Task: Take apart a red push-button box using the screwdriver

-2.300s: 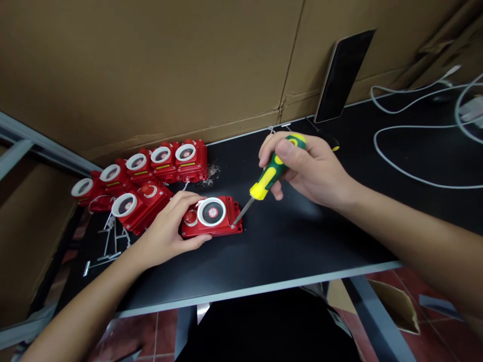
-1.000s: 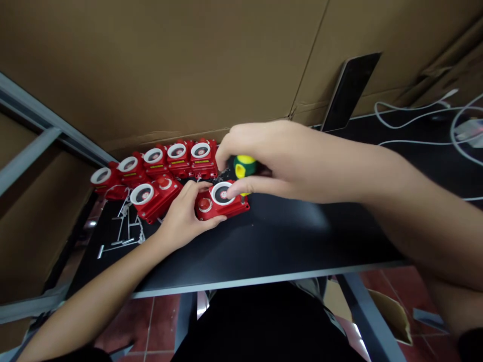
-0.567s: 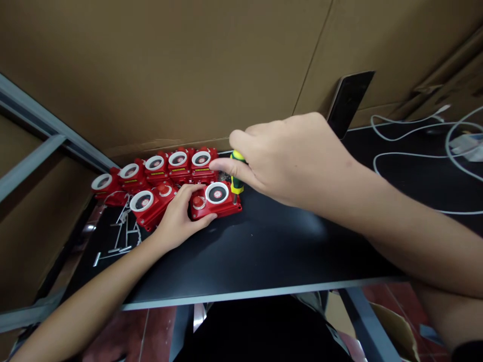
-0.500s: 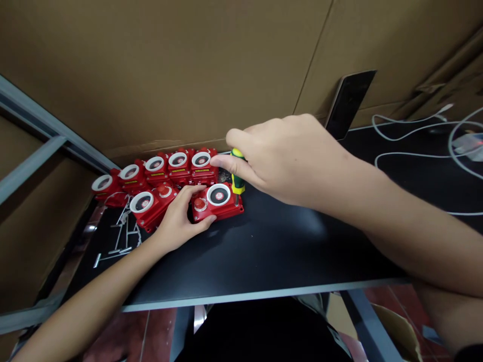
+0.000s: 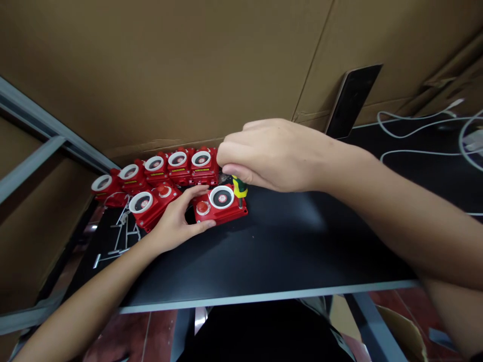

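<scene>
My left hand (image 5: 180, 221) grips the left end of a red alarm box (image 5: 228, 212), thumb along the near side and fingers at the far side. The box lies on the black tabletop and has a white-ringed round front and a red knob. Wrapped round the handle of a green and yellow screwdriver (image 5: 240, 188), my right hand (image 5: 264, 156) is above the box's right end. The screwdriver points down, its tip at the box's right corner by a screw. Most of the handle is hidden in my fist.
Several similar red boxes (image 5: 179, 173) stand along the cardboard wall, with another one (image 5: 151, 206) left of my hand. Metal T-shaped rods (image 5: 116, 246) lie at the left. A dark phone-like slab (image 5: 354, 100) leans on the cardboard (image 5: 226, 65). White cables (image 5: 415, 133) lie at the right.
My right hand has turned with the screwdriver and tilted over, covering more of the handle. The red alarm box has shifted slightly right, with my left hand still on it.
</scene>
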Action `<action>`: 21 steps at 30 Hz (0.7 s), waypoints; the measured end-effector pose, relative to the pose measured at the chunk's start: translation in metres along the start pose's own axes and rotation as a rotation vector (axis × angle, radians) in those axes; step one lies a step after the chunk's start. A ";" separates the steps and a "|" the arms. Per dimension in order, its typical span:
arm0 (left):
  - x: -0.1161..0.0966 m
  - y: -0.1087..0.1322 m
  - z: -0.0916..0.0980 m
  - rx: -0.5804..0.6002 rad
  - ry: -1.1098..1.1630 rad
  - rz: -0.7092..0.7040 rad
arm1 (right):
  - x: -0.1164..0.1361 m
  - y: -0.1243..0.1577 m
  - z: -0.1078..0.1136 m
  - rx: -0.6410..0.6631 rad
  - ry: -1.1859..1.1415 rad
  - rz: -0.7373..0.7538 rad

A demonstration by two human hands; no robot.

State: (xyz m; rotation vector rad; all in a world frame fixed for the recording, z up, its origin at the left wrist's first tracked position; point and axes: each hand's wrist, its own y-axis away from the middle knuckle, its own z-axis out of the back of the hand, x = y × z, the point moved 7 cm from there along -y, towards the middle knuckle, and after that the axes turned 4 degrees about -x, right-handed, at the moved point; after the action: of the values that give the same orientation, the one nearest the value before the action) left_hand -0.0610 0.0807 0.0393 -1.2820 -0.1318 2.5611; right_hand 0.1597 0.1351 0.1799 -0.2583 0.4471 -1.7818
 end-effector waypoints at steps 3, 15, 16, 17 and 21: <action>0.000 0.000 -0.002 0.033 0.031 0.023 | -0.007 0.002 -0.001 -0.017 -0.088 -0.009; -0.012 0.003 -0.001 0.026 -0.166 -0.074 | 0.018 0.005 0.018 -0.057 0.149 -0.373; -0.014 0.003 -0.001 0.029 -0.174 -0.076 | 0.019 0.005 0.019 -0.053 0.151 -0.403; -0.014 0.003 -0.001 0.032 -0.178 -0.076 | 0.019 0.005 0.019 -0.054 0.149 -0.418; -0.012 0.003 -0.001 0.037 -0.177 -0.073 | 0.017 -0.001 0.014 -0.079 0.092 -0.280</action>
State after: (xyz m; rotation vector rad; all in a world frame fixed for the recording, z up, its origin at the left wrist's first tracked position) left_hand -0.0535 0.0746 0.0476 -1.0174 -0.1627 2.5983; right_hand 0.1598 0.1163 0.1923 -0.3073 0.5697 -2.0578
